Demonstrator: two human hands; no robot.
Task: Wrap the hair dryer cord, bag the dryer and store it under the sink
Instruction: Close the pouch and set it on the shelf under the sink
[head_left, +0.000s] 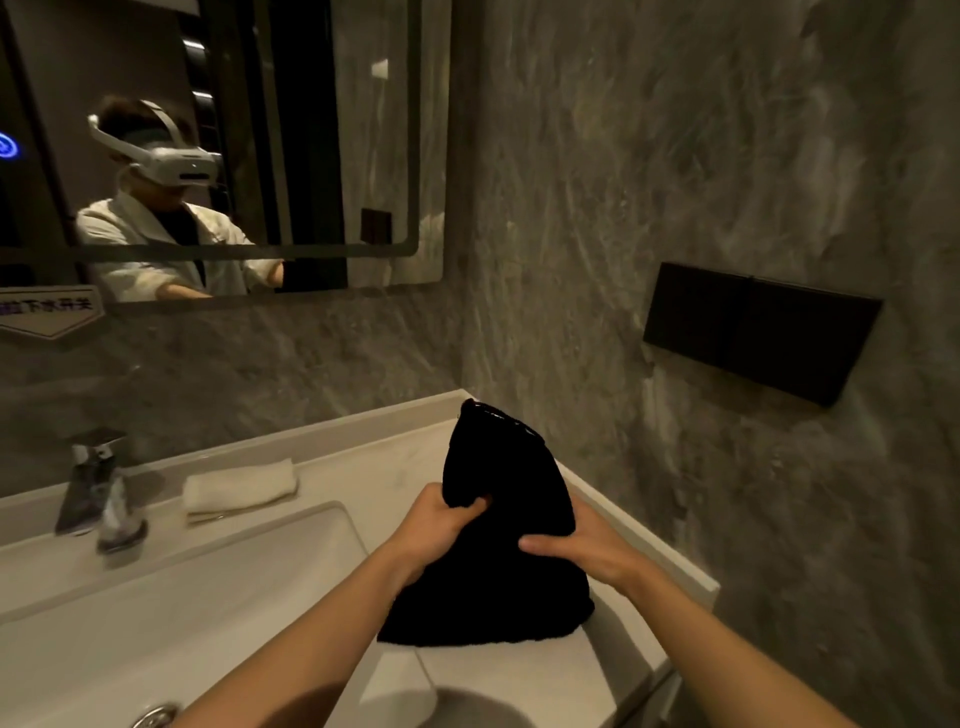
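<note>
A black cloth bag (498, 566) stands on the right end of the white vanity counter (395, 467), bulging and tapering to a gathered top near the wall corner. My left hand (441, 525) pinches the bag's left side about halfway up. On the right side, my right hand (576, 545) presses flat against the bag with its thumb across the front. The hair dryer and its cord are not visible; whether they are inside the bag I cannot tell.
A sink basin (171, 597) fills the lower left, with a chrome faucet (91, 483) behind it and a folded white towel (239, 488) beside that. A mirror (311, 156) hangs above. A black box (758, 332) juts from the right stone wall.
</note>
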